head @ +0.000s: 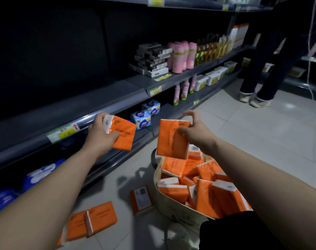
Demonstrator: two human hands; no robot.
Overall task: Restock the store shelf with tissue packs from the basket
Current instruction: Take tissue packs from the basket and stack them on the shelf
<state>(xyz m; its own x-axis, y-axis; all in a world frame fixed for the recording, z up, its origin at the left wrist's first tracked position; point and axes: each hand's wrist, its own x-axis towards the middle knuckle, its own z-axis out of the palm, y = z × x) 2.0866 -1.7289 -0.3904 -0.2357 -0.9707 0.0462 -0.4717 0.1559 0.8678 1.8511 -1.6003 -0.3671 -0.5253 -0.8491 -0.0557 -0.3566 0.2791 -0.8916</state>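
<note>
My left hand [99,134] grips an orange tissue pack [124,134] just in front of the dark shelf edge [99,110]. My right hand [195,132] holds a second orange tissue pack [171,139] by its top, hanging above the basket. The cream basket [171,208] stands on the floor at lower right, full of several orange packs [207,188]. The wide shelf board [72,107] in front of my left hand is bare and dark.
Three orange packs lie on the floor tiles, one [142,199] beside the basket and two [92,221] nearer me. Blue packs [144,116] sit on the lower shelf. Boxes, pink bottles [182,55] and jars fill the shelf to the right. A person's legs [261,69] stand at far right.
</note>
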